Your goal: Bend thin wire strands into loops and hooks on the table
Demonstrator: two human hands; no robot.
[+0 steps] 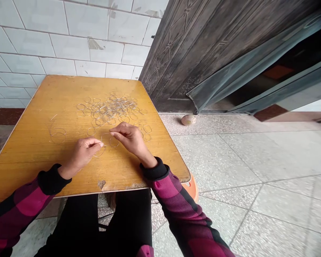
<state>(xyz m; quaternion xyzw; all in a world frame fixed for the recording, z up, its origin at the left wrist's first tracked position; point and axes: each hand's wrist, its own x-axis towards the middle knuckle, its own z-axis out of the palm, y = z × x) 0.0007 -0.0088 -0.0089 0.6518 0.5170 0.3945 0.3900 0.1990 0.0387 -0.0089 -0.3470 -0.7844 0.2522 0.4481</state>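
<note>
While beside right hand (130, 139), wire rings (109, 109)

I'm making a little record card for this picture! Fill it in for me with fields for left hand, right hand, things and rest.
Left hand: fingers pinched together, close to the right hand; holding something too thin to tell.
Right hand: fingers pinched, also unclear.
Things: thin wire rings, heaped and scattered around both hands, on a yellow wooden tabletop.
Rest: white tiled wall, dark metal door, speckled stone floor, small round object.
</note>
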